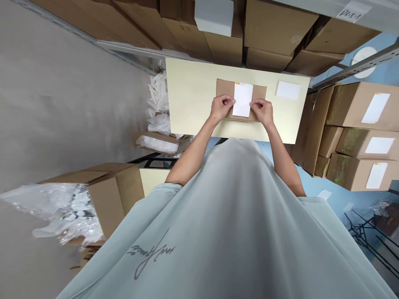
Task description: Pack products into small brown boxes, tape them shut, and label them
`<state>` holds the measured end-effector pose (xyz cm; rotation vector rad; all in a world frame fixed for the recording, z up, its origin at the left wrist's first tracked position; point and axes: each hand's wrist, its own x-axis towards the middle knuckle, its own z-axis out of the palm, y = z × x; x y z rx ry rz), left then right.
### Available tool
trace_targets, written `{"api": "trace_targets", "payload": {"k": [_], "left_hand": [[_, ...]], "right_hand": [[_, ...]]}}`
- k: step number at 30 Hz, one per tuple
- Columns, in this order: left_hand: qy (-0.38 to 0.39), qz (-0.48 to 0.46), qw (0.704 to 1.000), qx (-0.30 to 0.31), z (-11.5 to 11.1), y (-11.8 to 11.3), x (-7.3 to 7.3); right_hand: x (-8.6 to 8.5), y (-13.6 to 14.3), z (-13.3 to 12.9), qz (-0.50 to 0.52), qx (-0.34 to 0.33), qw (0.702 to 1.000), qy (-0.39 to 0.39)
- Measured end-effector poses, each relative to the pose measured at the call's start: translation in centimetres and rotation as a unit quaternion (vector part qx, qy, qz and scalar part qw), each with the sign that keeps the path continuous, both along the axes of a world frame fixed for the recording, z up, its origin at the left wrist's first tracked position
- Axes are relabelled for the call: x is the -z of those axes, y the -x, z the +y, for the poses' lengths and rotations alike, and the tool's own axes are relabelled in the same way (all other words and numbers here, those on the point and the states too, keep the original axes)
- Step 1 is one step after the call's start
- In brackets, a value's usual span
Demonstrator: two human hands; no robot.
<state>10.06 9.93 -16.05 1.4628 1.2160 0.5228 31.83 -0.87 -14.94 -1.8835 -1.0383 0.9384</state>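
Note:
A flat brown cardboard box lies on the pale yellow table. Over the box's middle is a white label with a small yellow mark at its top. My left hand pinches the label's left edge, fingers closed. At the label's right edge, my right hand pinches it in the same way. Whether the label's underside touches the box cannot be made out. A white paper stack or card rests on the table to the right.
Large cartons and a white box stand on the shelf behind the table. Labelled cartons are stacked at the right. Plastic wrapping lies left of the table; an open carton with plastic sits lower left.

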Motion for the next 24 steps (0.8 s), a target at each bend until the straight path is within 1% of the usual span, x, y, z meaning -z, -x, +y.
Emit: {"api": "trace_targets", "payload": {"k": [3, 6, 12, 18, 24], "left_hand": [[-0.005, 0.012, 1.000, 0.003, -0.1, -0.2, 0.3], [-0.005, 0.009, 1.000, 0.000, -0.1, -0.3, 0.4], [0.003, 0.004, 1.000, -0.002, -0.4, -0.3, 0.4], [-0.011, -0.003, 1.000, -0.012, -0.6, -0.3, 0.5], [-0.014, -0.010, 1.000, -0.026, -0.9, -0.3, 0.2]], "right_hand": [[0.2, 0.1, -0.2, -0.020, 0.012, 1.000, 0.013], [0.1, 0.3, -0.2, -0.033, 0.017, 0.999, 0.016], [-0.4, 0.7, -0.3, -0.049, 0.009, 0.999, 0.019], [-0.6, 0.9, -0.5, -0.074, 0.005, 0.997, 0.020], [-1.2, 1.3, -0.6, -0.094, -0.004, 0.995, 0.032]]}}
